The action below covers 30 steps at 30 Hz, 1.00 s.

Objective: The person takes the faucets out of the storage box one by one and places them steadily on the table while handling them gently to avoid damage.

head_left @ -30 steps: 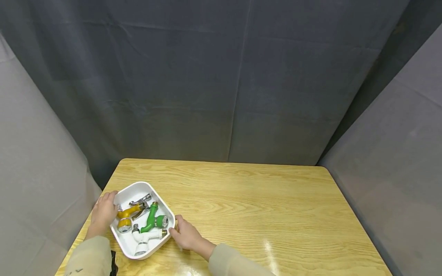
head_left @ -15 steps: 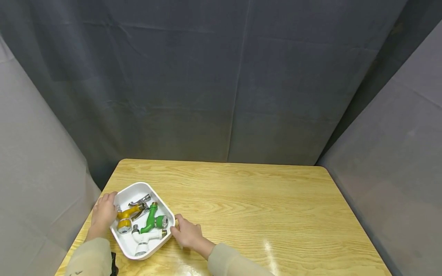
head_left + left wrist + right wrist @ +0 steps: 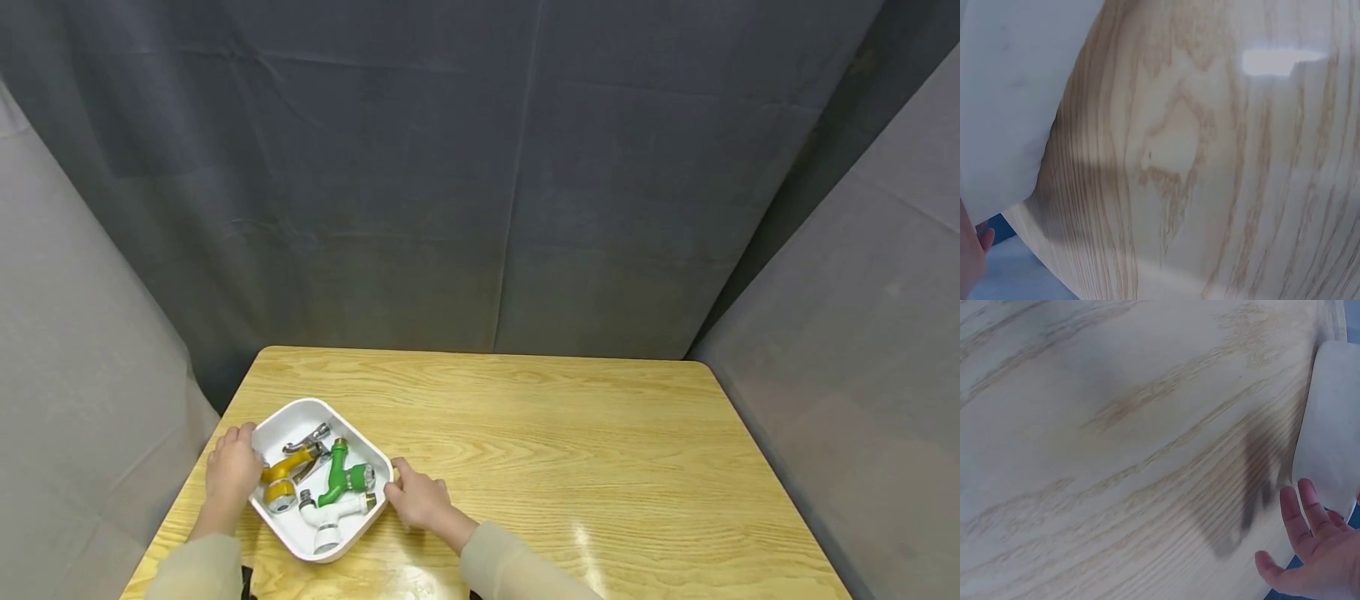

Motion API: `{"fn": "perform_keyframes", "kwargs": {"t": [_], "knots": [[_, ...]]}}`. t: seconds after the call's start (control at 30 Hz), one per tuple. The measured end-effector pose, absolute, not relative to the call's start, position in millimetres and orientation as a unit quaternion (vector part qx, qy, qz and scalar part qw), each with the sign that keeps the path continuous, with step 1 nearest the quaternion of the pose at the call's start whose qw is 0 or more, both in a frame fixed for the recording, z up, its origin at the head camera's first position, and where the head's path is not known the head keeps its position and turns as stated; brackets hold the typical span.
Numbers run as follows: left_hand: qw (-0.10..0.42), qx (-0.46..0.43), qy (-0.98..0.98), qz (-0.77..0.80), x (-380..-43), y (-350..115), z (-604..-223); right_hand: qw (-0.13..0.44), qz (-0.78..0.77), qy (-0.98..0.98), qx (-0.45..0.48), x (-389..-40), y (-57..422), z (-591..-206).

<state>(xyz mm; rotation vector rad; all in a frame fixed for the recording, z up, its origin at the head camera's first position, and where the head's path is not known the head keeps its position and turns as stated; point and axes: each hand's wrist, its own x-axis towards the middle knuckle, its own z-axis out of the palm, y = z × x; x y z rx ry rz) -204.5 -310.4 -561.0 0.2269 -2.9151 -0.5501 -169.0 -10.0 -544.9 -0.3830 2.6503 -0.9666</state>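
A white plastic tray (image 3: 292,417) stands at the left of the table, a corner pointing away from me. Inside lie a yellow tap (image 3: 281,490), a green tap (image 3: 335,479), a white tap (image 3: 321,515) and a chrome tap (image 3: 309,438), with another metal piece (image 3: 307,472) between them. My left hand (image 3: 231,468) grips the tray's left rim. At the right corner, my right hand (image 3: 420,497) pinches the rim between thumb and finger. The right wrist view shows its other fingers (image 3: 1297,522) spread below the tray's outer wall (image 3: 1329,419).
The wooden table (image 3: 570,450) extends far to the right of the tray. A dark curtain (image 3: 420,183) hangs behind it, and pale cloth screens (image 3: 840,333) flank both sides. The tray lies near the table's left edge.
Both hands have shifted the tray slightly to the right over the last half second, the taps moving with it. Before that, tray and hands barely moved.
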Motion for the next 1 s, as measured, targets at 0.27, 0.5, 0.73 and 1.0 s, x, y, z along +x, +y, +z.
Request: {"fn": "perform_keyframes", "kwargs": {"t": [0.27,0.5,0.73,1.0], "knots": [[0.08,0.097,-0.973,-0.194,-201,-300,-560,0.155,-0.355,0.912,-0.132,-175,-2,-545],[0.083,0.111,-0.97,-0.201,-195,-293,-559,0.143,-0.358,0.912,-0.136,-180,3,-549],[0.097,0.112,-0.967,-0.209,-187,-287,-558,0.111,-0.33,0.929,-0.13,-187,8,-551],[0.087,0.106,-0.968,-0.211,-178,-278,-559,0.07,-0.293,0.944,-0.134,-198,17,-552]]}}
